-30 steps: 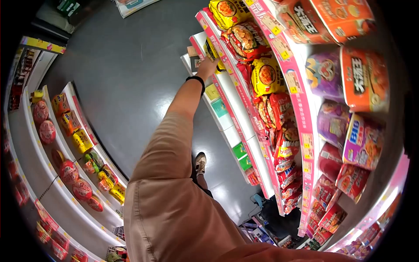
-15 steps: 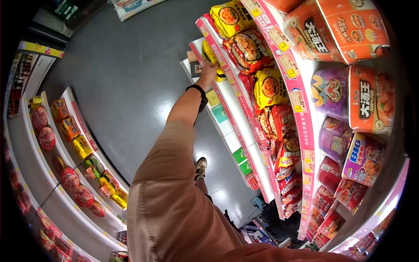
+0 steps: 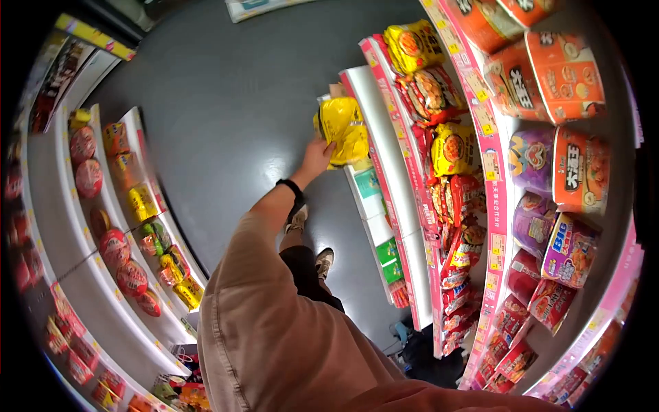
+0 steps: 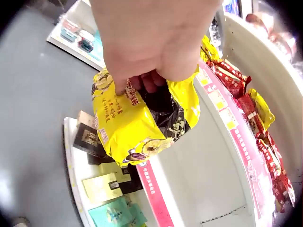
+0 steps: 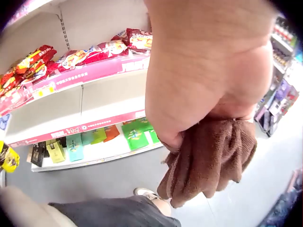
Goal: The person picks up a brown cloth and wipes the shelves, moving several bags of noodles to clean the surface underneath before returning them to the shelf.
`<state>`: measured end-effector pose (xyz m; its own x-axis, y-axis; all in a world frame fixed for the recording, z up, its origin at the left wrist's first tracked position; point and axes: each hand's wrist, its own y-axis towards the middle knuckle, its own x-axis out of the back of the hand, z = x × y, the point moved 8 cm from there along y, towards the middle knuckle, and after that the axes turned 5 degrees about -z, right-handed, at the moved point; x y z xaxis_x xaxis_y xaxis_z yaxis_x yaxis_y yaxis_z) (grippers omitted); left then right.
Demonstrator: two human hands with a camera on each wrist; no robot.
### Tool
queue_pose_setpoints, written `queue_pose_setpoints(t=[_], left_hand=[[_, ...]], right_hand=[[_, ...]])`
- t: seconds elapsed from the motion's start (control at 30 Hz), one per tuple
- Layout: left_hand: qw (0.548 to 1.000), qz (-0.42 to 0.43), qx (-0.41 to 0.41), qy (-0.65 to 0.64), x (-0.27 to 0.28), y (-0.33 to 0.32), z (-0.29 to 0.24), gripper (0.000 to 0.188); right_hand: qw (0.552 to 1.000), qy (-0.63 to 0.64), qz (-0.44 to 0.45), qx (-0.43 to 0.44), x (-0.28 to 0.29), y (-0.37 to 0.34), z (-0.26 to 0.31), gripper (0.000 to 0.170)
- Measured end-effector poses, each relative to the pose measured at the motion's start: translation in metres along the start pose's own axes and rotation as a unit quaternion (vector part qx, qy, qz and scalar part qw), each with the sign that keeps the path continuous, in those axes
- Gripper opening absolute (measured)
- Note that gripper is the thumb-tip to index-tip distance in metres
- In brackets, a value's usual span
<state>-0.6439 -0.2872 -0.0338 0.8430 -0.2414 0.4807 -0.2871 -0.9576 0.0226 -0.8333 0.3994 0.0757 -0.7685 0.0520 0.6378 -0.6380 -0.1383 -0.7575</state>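
1. Gripping the yellow packet (image 3: 345, 127), the left hand (image 3: 318, 156) has its fingers (image 4: 151, 81) curled in close at the wrapper's near side. The packet is in the air just beside the white shelf (image 3: 398, 185).
2. Most of the packet extends past that hold. If only the film is pinched, its weight could make it swing, twist loose or tear the wrapper; how deep the grip goes I cannot tell.
3. From the left wrist, the packet overlaps the pink strip (image 4: 154, 189); contact is unclear. Moved across too low, it could catch a corner there.
4. Small goods stand on the bottom level: a dark box (image 4: 90, 139) and teal packs (image 4: 111, 213). A slip or a low sweep could knock them askew.
5. The right hand (image 5: 208, 71) holds a bunched brown cloth (image 5: 208, 161), its fingers mostly hidden. Being occupied, it would be slow to steady a slipping packet, and the hanging folds could snag on goods if they brushed past.
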Motion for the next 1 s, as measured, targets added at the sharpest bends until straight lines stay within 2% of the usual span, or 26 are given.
queue_pose_setpoints(t=[0.03,0.07,0.23,0.3,0.33,0.4,0.43,0.53,0.6,0.67,0.73,0.8,0.9,1.0], left_hand=[[0.999,-0.021,0.025,-0.006,0.020,-0.014,0.010,0.033],[0.994,0.007,0.099,-0.035,0.036,-0.029,0.029,0.035],[0.973,-0.180,0.138,0.042,0.191,-0.123,0.041,0.035],[0.947,-0.250,0.190,0.066,0.253,-0.166,0.050,0.039],[0.927,-0.288,0.232,0.068,0.281,-0.192,0.057,0.039],[0.872,-0.420,0.245,0.053,0.343,-0.244,0.062,0.042],[0.821,-0.502,0.261,0.069,0.396,-0.313,0.044,0.043],[0.717,-0.629,0.279,0.108,0.484,-0.416,-0.004,0.046],[0.668,-0.698,0.253,0.052,0.526,-0.492,-0.010,0.046],[0.629,-0.734,0.256,0.025,0.561,-0.567,-0.027,0.047],[0.567,-0.775,0.273,0.053,0.589,-0.645,-0.010,0.048],[0.534,-0.794,0.282,0.069,0.606,-0.715,-0.041,0.049],[0.479,-0.812,0.324,0.080,0.627,-0.797,-0.057,0.048],[0.445,-0.819,0.353,0.081,0.655,-0.872,-0.014,0.048]], right_hand=[[1.000,-0.006,0.004,0.020,0.001,0.011,0.013,0.034],[0.999,-0.014,0.009,0.043,0.002,0.022,0.028,0.033],[0.982,-0.069,0.043,0.172,0.006,0.072,0.111,0.033],[0.968,-0.091,0.051,0.227,0.007,0.086,0.148,0.032],[0.960,-0.103,0.057,0.254,0.007,0.091,0.165,0.032],[0.939,-0.133,0.068,0.310,0.006,0.100,0.196,0.032],[0.921,-0.156,0.081,0.348,0.006,0.103,0.212,0.032],[0.884,-0.192,0.102,0.413,-0.005,0.102,0.243,0.031],[0.863,-0.208,0.114,0.446,-0.016,0.096,0.260,0.031],[0.843,-0.222,0.123,0.474,-0.027,0.086,0.272,0.031],[0.822,-0.242,0.139,0.497,-0.045,0.070,0.279,0.030],[0.799,-0.268,0.161,0.514,-0.070,0.048,0.281,0.030],[0.766,-0.301,0.186,0.536,-0.104,0.014,0.285,0.030],[0.739,-0.333,0.205,0.548,-0.139,-0.020,0.285,0.029]])
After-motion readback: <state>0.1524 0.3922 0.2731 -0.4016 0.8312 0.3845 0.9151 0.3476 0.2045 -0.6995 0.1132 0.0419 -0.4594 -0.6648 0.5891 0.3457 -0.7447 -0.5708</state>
